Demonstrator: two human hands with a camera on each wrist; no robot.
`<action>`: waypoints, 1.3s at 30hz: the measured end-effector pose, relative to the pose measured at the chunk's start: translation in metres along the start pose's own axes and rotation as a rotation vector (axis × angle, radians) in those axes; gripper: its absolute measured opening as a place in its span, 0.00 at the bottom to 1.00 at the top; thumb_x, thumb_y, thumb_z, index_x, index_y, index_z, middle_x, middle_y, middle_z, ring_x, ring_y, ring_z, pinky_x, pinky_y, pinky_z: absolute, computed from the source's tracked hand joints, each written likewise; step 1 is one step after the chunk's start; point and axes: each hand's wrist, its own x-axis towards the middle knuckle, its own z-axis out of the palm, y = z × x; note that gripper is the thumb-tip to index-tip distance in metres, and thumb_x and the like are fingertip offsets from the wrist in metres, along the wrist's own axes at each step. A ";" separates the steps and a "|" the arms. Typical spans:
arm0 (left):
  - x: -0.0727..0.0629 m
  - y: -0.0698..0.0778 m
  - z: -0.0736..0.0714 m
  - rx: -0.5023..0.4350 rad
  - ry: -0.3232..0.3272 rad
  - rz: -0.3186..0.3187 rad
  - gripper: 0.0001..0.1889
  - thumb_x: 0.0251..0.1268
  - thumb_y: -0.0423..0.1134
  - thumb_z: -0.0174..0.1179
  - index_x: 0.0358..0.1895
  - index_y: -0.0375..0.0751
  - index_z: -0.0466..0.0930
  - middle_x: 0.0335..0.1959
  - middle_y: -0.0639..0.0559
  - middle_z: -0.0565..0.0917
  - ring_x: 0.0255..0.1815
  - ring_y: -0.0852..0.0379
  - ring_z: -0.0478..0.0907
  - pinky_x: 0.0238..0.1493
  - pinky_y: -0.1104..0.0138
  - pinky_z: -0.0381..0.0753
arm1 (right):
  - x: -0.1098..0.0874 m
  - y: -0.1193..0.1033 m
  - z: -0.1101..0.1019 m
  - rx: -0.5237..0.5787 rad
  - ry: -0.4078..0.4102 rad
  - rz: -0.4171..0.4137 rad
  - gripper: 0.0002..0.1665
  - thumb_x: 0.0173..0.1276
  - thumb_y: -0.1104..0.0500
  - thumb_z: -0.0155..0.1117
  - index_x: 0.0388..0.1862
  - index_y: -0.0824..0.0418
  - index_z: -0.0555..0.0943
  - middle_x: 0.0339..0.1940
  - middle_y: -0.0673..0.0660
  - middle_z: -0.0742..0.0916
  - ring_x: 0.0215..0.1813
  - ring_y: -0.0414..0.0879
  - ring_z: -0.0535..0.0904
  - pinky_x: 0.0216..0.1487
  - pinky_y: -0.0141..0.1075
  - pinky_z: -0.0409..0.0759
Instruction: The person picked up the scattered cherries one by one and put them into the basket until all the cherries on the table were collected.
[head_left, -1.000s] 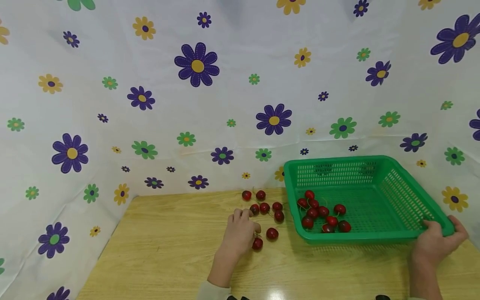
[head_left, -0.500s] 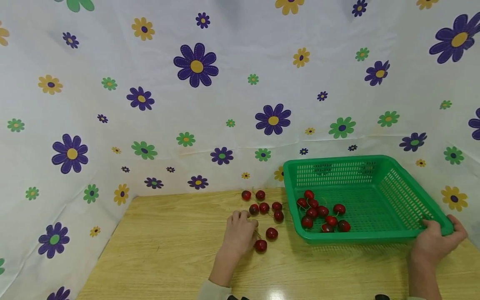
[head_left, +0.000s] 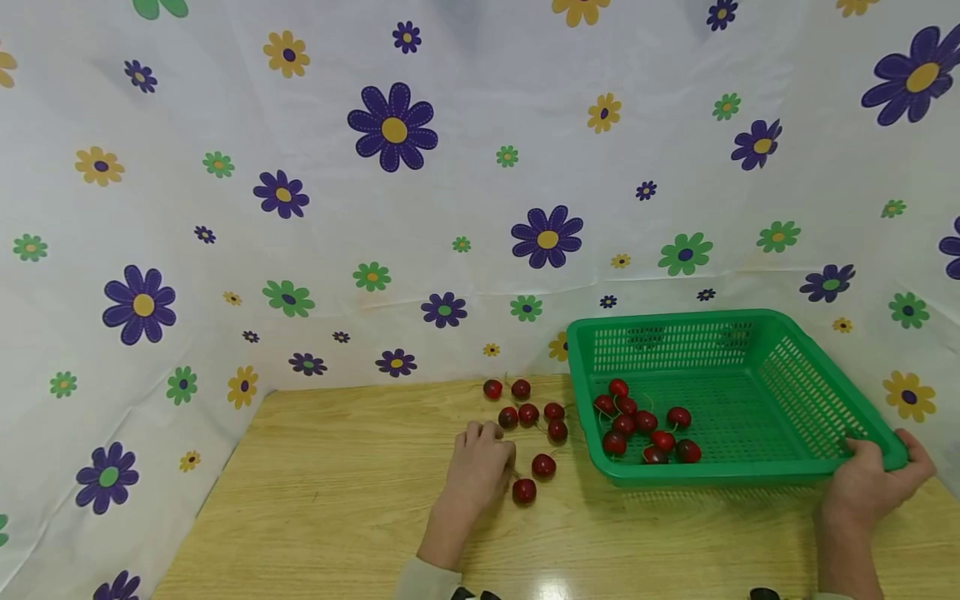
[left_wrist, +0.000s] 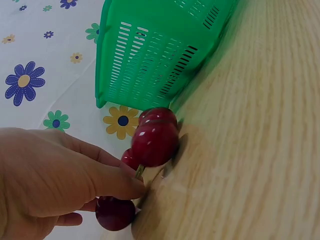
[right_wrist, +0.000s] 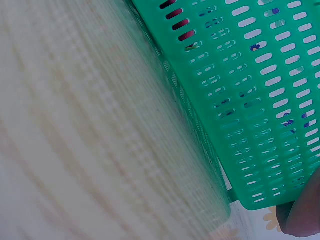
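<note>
My left hand (head_left: 480,468) is low over the wooden table, with thumb and fingertips pinching the stem (left_wrist: 140,171) of a dark red cherry (head_left: 524,491). That cherry (left_wrist: 155,142) is just right of the fingers. Another cherry (head_left: 543,466) lies a little beyond it, and several more (head_left: 528,415) are grouped ahead of the hand. In the left wrist view a dark cherry (left_wrist: 115,213) shows below the thumb. My right hand (head_left: 870,487) grips the near right corner of a green plastic basket (head_left: 720,475), thumb inside the rim; only part of this hand (right_wrist: 305,210) shows in the right wrist view.
Inside the basket, several cherries (head_left: 645,422) lie toward its left side. The basket stands at the right of the table (head_left: 322,500), near the back. A white cloth (head_left: 450,200) with printed flowers hangs behind and along the sides.
The cherry beside my left hand has shifted slightly to the right, and its stem now lies between the fingertips. My right hand and the basket stay put.
</note>
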 end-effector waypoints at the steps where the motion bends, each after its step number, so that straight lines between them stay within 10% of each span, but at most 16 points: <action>1: 0.000 -0.001 0.000 -0.008 -0.003 0.003 0.04 0.61 0.37 0.68 0.29 0.49 0.85 0.51 0.46 0.80 0.56 0.43 0.70 0.57 0.49 0.73 | 0.000 0.000 0.000 0.002 -0.001 0.000 0.27 0.70 0.69 0.45 0.63 0.46 0.64 0.63 0.46 0.65 0.55 0.36 0.61 0.49 0.23 0.61; 39: 0.000 0.000 -0.071 -0.257 0.060 0.084 0.04 0.73 0.37 0.58 0.38 0.45 0.82 0.30 0.57 0.80 0.29 0.61 0.71 0.31 0.70 0.73 | -0.001 0.000 -0.001 -0.031 -0.020 0.026 0.29 0.70 0.67 0.46 0.66 0.45 0.62 0.65 0.45 0.64 0.59 0.37 0.59 0.55 0.20 0.58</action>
